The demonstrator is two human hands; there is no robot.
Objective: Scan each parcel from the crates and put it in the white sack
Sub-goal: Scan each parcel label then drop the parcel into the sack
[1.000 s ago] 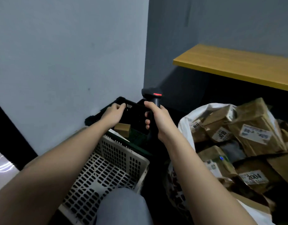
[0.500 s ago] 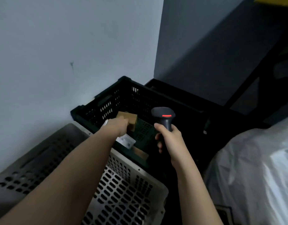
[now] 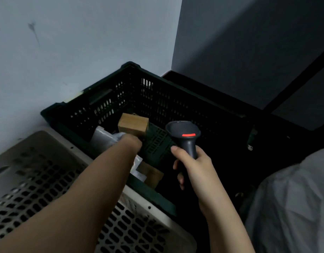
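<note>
cardboard-brown, a small boxed parcel [image 3: 133, 126] lies on the floor of the dark green crate [image 3: 157, 99], toward the crate's left end. just in front of it a grey plastic mailer [image 3: 102, 137] lies against the crate's near-left wall, and a second brown parcel [image 3: 152, 175] sits by the near wall with a white label or paper [image 3: 139, 167] beside it. the left hand [image 3: 129, 143] reaches down into the crate between the box and the mailer; its fingers are hidden behind the wrist, so i cannot tell whether they are apart or closed on anything. the right hand [image 3: 193, 166] hovers over the crate's near-right part, fingers wrapped around the handle of a dark scanner [image 3: 184, 135] whose red light strip glows. a pale perforated crate [image 3: 48, 179] butts against the green crate's near wall, and the left forearm crosses over it. right of the green crate, past a dark gap, the white sack [image 3: 292, 201] bulges. a grey wall [image 3: 66, 42] stands behind the green crate.
</note>
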